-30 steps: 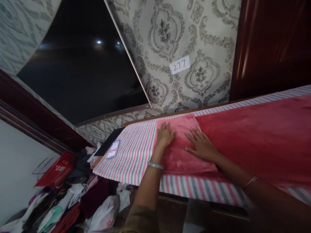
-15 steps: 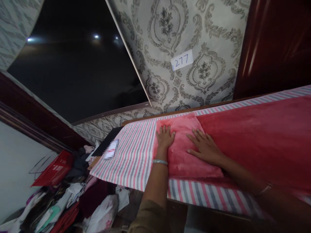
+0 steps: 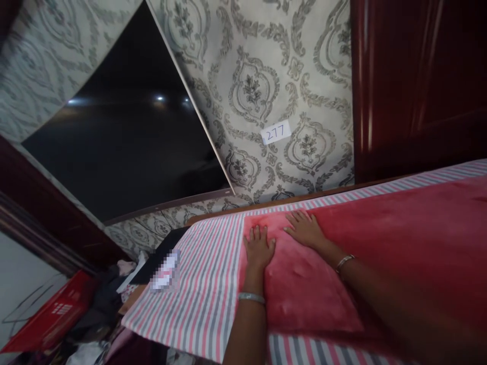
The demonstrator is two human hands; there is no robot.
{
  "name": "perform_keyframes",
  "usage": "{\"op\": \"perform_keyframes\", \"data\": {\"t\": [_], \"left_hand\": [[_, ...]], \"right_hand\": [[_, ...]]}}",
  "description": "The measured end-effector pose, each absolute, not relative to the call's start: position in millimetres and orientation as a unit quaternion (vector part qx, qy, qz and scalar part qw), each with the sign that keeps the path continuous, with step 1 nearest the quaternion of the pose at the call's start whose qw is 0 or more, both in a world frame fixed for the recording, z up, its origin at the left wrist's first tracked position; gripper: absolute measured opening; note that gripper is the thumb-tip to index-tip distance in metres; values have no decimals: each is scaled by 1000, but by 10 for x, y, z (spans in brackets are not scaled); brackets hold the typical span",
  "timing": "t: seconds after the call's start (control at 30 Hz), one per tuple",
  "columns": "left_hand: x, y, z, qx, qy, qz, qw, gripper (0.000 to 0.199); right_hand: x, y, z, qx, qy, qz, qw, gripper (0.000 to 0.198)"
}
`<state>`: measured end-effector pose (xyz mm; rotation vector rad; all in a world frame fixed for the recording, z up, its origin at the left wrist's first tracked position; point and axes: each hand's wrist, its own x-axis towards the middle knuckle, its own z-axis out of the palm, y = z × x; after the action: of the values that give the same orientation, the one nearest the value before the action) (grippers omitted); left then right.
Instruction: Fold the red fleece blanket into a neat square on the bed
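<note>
A plush red blanket (image 3: 403, 243) lies spread over a striped pink, grey and white sheet (image 3: 201, 274). Its left end is folded over into a lighter pink flap (image 3: 304, 289). My left hand (image 3: 259, 248) rests flat with fingers apart near the flap's left edge. Farther back, my right hand (image 3: 305, 229) lies spread on the flap close to its upper right corner. Both palms press on the plush cloth, and neither hand grips anything.
A large dark screen (image 3: 144, 147) stands against the patterned wall (image 3: 216, 30). A paper marked 277 (image 3: 276, 132) is stuck there. A red basket (image 3: 53, 309) and heaped clothes (image 3: 87, 352) lie at lower left. A dark red wooden panel (image 3: 418, 86) rises at right.
My right hand has slid back across the flap toward its wall-side edge. My left hand stays in about the same place on the cloth. The camera view has tilted upward.
</note>
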<state>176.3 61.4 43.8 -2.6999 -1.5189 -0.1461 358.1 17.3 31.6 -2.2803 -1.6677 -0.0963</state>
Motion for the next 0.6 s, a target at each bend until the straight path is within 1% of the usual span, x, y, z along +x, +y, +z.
{"op": "perform_keyframes", "data": {"t": [0.07,0.17,0.37,0.47,0.6], "left_hand": [[1764,615,425,-871,-489,-47,14,64],[1756,596,423,-869,-493,-50,11,64],[1802,663,625,-876,-482,-6,-20,68],[1883,818,717,-878,-478,-25,-4,69],[1941,1049,631,-857,-514,-20,-24,71]], "right_hand": [[3652,193,132,-804,-570,-31,165,64],[3685,207,29,-799,-574,-37,177,67],[3645,199,73,-805,-566,-30,172,67],[3636,176,95,-809,-563,-22,168,68],[3632,156,128,-812,-562,-9,155,67]]}}
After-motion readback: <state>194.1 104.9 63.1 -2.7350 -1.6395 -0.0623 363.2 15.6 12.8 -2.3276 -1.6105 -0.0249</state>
